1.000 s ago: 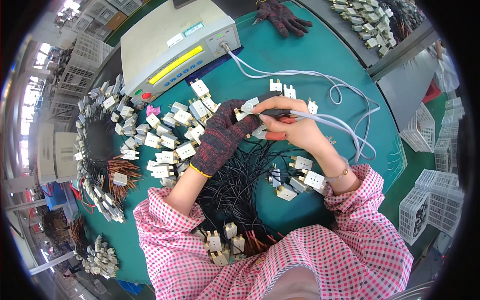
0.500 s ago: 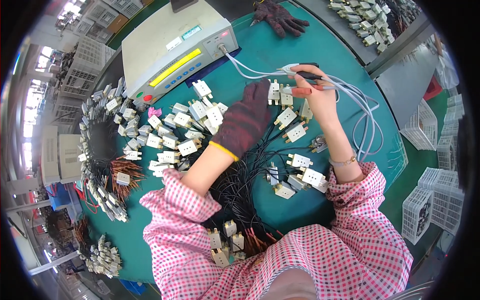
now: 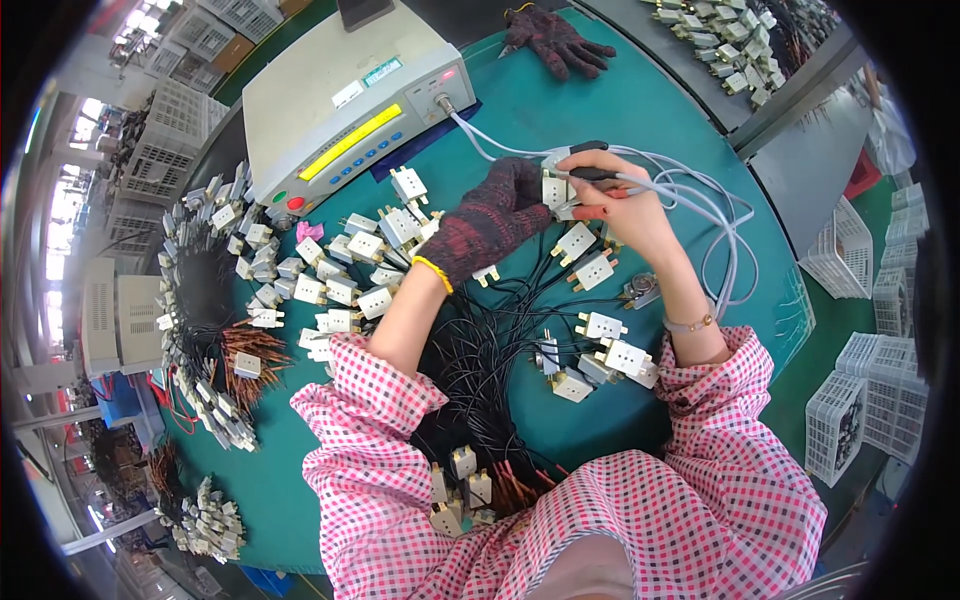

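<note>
My left hand [image 3: 492, 218], in a dark red and black knit glove, is closed on a white plug [image 3: 554, 187] with metal pins. My bare right hand [image 3: 632, 208] grips the test probes, one with a black handle [image 3: 594, 174] and one with a red handle [image 3: 590, 212]. Their tips point at the plug's pins; exact contact is hard to make out. Grey leads [image 3: 690, 190] run from the probes to a tester [image 3: 350, 100] with a yellow display. White plugs [image 3: 375, 302] on black cables [image 3: 480, 360] lie around both hands.
A ring of bundled plugs [image 3: 215, 400] lies at the left of the green table [image 3: 440, 160]. An unworn glove [image 3: 560, 42] rests at the far edge. More plugs [image 3: 735, 50] lie at far right, beyond a metal post [image 3: 790, 95]. White baskets [image 3: 835, 425] stand at right.
My right hand has shifted slightly nearer, with the probes at the plug. My left hand has turned and lowered a little, and the plug now shows upright between the hands.
</note>
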`<state>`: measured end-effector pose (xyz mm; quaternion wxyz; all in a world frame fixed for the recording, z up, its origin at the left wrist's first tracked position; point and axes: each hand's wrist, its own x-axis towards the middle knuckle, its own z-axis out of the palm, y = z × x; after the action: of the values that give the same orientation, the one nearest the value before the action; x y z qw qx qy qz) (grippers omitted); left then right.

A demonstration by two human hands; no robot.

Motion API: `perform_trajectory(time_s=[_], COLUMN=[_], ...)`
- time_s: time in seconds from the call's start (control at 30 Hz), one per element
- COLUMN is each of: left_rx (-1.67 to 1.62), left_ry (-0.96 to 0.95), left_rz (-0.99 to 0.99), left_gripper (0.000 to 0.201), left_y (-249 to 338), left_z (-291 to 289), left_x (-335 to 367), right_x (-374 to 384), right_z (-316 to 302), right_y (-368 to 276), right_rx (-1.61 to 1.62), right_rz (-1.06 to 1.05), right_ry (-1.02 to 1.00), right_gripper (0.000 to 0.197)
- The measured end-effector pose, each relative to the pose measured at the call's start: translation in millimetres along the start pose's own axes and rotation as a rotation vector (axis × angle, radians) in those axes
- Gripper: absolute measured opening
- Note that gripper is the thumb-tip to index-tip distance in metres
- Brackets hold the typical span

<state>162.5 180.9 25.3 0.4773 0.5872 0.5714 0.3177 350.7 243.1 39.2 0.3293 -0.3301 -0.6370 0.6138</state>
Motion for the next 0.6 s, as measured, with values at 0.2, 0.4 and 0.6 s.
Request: perform_trajectory(time_s=[0.2,0.4,0.6], left_rx=[0.268,0.045,-0.283], left_ry=[0.107,0.089,0.113], left_rz=[0.013,-0.140,-0.158], left_gripper=[0.061,0.042,0.038], left_y=[12.1,22.9,17.3], left_z=[11.2,-1.6,-3.8], left_x=[2.5,0.2,2.0], right_x=[1.6,-5.6,-5.4], right_z=[-8.2,-3.0,-8.8], right_y=[3.3,-12.0,-3.8], right_rx=[-0.059,0.008,-0.091], right_rz=[-0.036,0.034,-0.099], right_ry=[0.082,0.009,-0.008], right_gripper=[0.017,0.016,0.015])
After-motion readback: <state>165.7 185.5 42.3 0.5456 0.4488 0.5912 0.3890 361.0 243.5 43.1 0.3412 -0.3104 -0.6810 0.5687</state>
